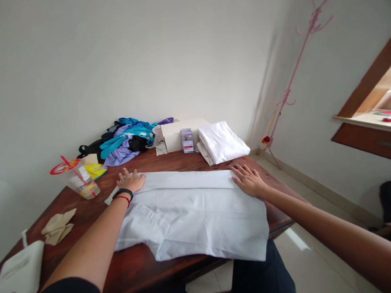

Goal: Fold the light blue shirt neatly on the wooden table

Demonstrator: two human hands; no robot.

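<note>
A white short-sleeved shirt [193,217] lies on the dark wooden table [84,228], one long side folded over and its near edge hanging past the table's front. My left hand [130,181] rests flat on the shirt's far left corner, fingers spread. On the far right corner lies my right hand [249,181], its fingers also stretched out and pressing the cloth. Neither hand grips anything. A folded white cloth [223,142] sits just behind the shirt, nearer to my right hand.
A plastic cup [85,184] with a red straw stands at left, near crumpled paper [58,225] and a white power bank [19,274]. Behind are a clothes pile [129,139] and a white box [173,137]. A pink coat rack [296,65] stands at right.
</note>
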